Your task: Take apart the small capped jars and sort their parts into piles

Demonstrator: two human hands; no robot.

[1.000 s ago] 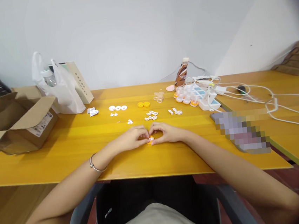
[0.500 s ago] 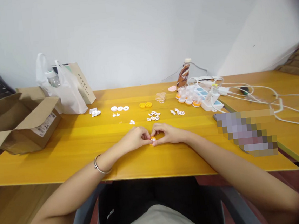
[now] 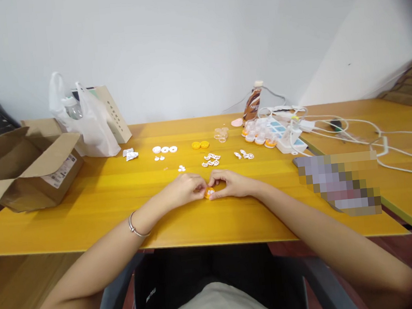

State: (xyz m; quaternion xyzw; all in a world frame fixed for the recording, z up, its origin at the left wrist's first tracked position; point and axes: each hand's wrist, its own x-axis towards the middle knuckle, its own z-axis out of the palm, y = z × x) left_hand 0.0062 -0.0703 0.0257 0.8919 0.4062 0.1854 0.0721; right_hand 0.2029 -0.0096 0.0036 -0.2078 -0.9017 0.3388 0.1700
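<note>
A small round orange base (image 3: 209, 193) with white bits inside sits between my two hands, low over the table. My left hand (image 3: 187, 189) has its fingertips closed at the base's left rim. On the other side, my right hand (image 3: 232, 184) pinches its right rim between thumb and index finger. Beyond my hands lie white perforated pieces (image 3: 212, 157), small white discs (image 3: 181, 168) and two yellow round bases (image 3: 200, 145). White rings (image 3: 164, 149) and small white pegs (image 3: 159, 158) are farther left. Clear domes (image 3: 221, 134) and white curved pieces (image 3: 244, 154) lie to the right.
An open cardboard box (image 3: 47, 174) and a white plastic bag (image 3: 96, 131) stand left, near foil packets (image 3: 130, 154). Right are orange-based clear capsules (image 3: 259, 137), a power strip (image 3: 290, 139), a drink bottle (image 3: 253, 102), loose cables (image 3: 363, 120) and a blurred flat object (image 3: 336, 181).
My left fingertips have shifted slightly off the inside of the orange base, so more of it shows. My right hand keeps its pinch in nearly the same place.
</note>
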